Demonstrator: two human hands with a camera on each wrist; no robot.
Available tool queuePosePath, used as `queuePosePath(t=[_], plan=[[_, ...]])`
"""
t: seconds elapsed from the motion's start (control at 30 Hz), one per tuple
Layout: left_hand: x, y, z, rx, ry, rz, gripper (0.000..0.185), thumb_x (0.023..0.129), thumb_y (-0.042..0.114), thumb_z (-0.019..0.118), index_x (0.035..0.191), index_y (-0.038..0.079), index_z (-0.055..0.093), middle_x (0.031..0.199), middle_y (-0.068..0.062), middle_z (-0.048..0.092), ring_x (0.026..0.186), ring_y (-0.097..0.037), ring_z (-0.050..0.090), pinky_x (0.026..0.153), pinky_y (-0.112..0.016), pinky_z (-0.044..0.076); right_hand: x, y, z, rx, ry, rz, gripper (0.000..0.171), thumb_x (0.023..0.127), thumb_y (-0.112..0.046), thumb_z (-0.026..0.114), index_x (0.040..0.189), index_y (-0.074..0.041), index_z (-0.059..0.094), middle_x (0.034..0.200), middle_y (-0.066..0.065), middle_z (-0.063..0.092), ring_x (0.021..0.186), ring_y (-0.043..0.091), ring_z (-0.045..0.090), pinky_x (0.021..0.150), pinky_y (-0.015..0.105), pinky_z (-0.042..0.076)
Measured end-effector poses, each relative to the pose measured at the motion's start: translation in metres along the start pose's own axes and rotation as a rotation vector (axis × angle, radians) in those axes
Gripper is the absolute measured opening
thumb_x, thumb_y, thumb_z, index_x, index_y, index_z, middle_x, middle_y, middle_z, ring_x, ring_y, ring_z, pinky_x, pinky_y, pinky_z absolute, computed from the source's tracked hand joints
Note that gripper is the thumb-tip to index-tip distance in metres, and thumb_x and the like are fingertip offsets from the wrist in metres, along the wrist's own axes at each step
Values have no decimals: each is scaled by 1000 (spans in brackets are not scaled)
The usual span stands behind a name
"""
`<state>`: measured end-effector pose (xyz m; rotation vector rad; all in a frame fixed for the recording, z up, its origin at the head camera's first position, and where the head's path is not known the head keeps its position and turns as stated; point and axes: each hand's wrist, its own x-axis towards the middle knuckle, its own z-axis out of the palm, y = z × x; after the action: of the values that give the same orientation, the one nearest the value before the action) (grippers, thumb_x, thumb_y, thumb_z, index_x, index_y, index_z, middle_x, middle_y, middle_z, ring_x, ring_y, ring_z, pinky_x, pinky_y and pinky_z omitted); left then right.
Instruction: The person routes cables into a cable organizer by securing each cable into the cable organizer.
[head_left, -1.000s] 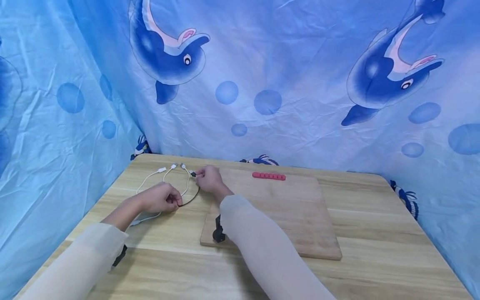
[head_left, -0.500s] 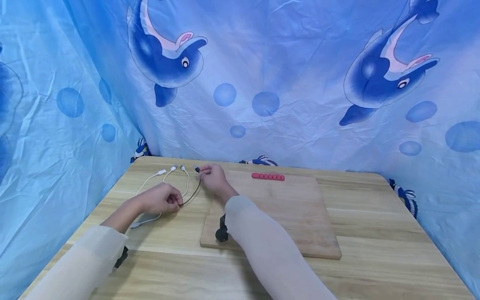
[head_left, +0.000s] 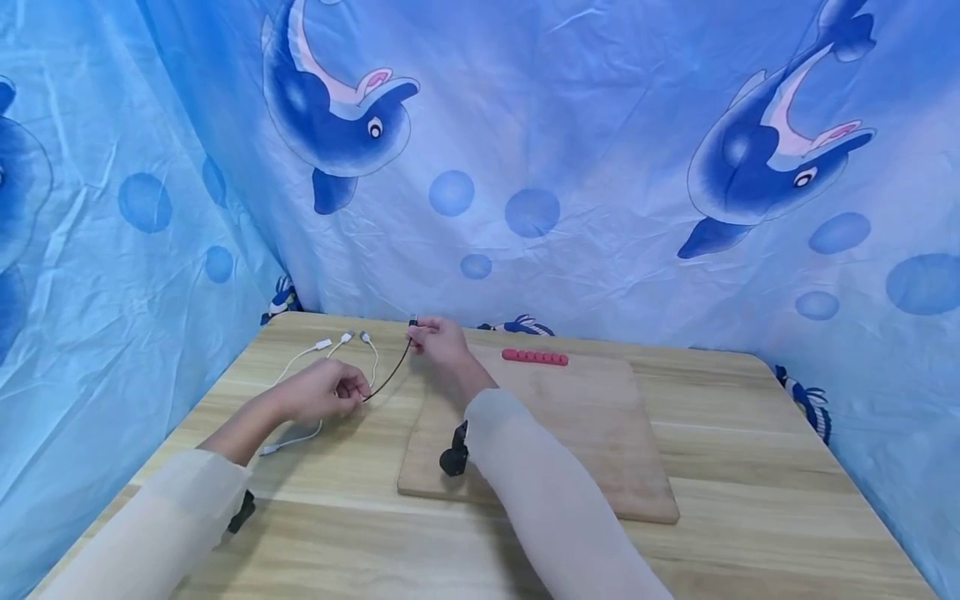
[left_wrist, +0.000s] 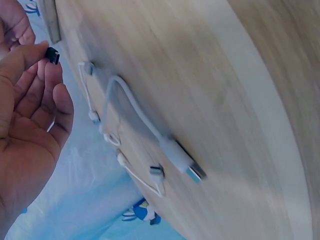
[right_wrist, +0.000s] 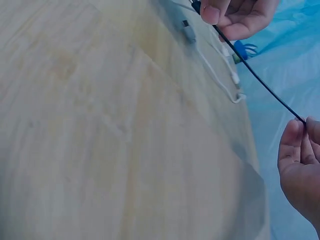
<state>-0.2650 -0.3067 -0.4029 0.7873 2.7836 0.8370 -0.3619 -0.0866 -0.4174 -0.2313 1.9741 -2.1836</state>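
Dolphin-print curtain [head_left: 600,142] hangs behind your table [head_left: 337,533]. Your left hand [head_left: 324,391] and right hand [head_left: 443,343] pinch the black cable [head_left: 392,377] near its ends, left of the wooden board [head_left: 562,442]; leave slack and clear the white cables [left_wrist: 174,154] farther left.

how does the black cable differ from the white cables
The black cable is held above the tabletop by the left hand and right hand; the white cables lie on it. The black cable curves only slightly; the white cables bend sharply in places. Both are thin, with end plugs.
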Motion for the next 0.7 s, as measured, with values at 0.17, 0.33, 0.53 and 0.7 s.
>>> queuePosePath(t=[0.17, 0.33, 0.53, 0.7], plan=[[6, 9, 5, -33, 51, 9, 9, 89, 2, 71, 97, 1, 73, 81, 4, 68, 75, -8, 61, 68, -25, 53, -2, -13, -11, 16, -29, -8, 29, 101, -1, 61, 129, 6, 59, 106, 17, 71, 81, 16, 66, 91, 41, 58], [12, 23, 16, -129, 87, 6, 11, 90, 3, 73, 99, -2, 73, 83, 2, 71, 77, -10, 64, 70, -25, 55, -5, -28, -22, -27, -48, -29, 32, 101, 0, 61, 132, 8, 57, 111, 21, 69, 82, 18, 67, 89, 40, 59], [23, 42, 29, -253, 104, -8, 15, 90, 2, 71, 104, -4, 72, 87, -2, 73, 80, -14, 67, 71, -26, 55, -7, -44, -38, -75, -45, -37, 32, 100, -2, 63, 131, 6, 59, 112, 20, 66, 80, 17, 67, 82, 34, 60], [31, 55, 38, -359, 87, -50, 19, 93, 4, 70, 110, -6, 70, 94, -9, 75, 86, -17, 69, 75, -27, 56, -10, -54, -51, -111, -67, -27, 36, 100, -4, 64, 134, 7, 57, 114, 21, 66, 81, 18, 67, 82, 33, 60]])
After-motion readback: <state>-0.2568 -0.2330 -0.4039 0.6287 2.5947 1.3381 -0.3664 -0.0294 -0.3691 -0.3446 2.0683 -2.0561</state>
